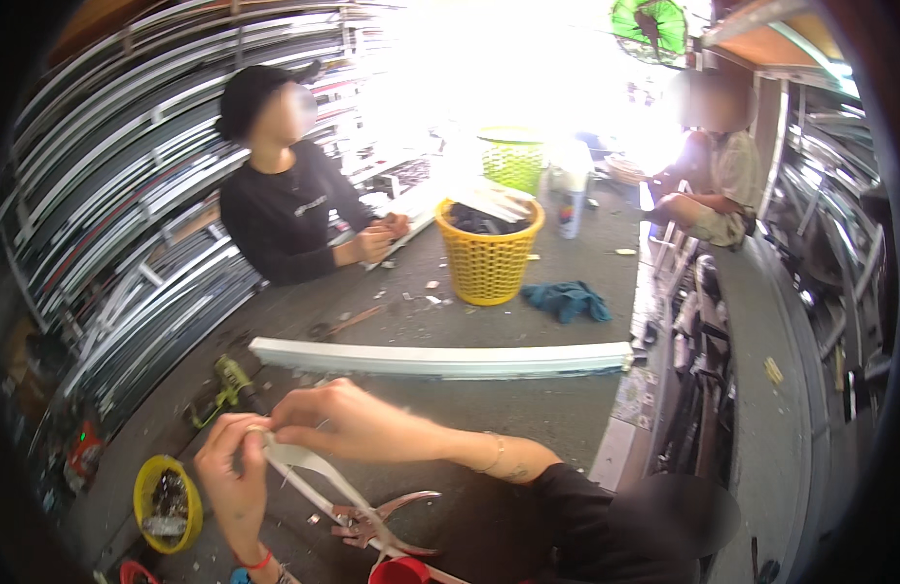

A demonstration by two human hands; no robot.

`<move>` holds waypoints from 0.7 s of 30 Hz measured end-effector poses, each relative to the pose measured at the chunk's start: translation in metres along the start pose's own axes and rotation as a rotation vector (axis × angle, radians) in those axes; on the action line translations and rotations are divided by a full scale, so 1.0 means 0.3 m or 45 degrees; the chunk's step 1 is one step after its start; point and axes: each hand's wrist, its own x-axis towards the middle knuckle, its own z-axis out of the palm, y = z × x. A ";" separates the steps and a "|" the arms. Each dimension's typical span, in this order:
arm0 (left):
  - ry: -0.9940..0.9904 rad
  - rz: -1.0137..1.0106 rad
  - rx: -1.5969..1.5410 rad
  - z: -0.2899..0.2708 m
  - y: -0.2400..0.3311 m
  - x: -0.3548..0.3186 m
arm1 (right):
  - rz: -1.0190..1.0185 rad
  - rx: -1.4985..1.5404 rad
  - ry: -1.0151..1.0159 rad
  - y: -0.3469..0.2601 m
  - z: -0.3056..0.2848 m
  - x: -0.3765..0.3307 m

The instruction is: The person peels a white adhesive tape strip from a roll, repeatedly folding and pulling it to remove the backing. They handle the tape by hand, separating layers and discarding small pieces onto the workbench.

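A thin whitish flexible strip [314, 467] is pinched at its upper end by my left hand [234, 467] and my right hand [348, 419], whose fingertips meet. Both hands are closed on it. From there the strip loops down toward the lower edge, passing over metal pliers [358, 526] lying on the dark worktable [489, 414]. A red round item [399, 571] shows beside the strip's lower part, cut off by the frame. Beyond my hands, a long white profile bar [440, 360] lies across the table. A green and black power tool [231, 389] rests left of my right hand.
A yellow basket [489, 263] full of scraps and a blue cloth [567, 300] are farther back, near a spray can [571, 209]. A small yellow bin [168, 506] stands lower left. One person in black [289, 209] leans at the table; another [713, 175] sits right.
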 end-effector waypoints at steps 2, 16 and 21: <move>-0.005 -0.031 -0.008 -0.001 0.004 0.006 | 0.009 -0.008 0.039 -0.007 0.003 -0.007; 0.161 -0.208 -0.046 0.034 -0.050 -0.009 | -0.355 -0.464 0.294 0.069 0.080 -0.025; 0.191 -0.177 -0.145 0.047 -0.063 -0.009 | -0.278 -0.461 0.268 0.058 0.080 -0.026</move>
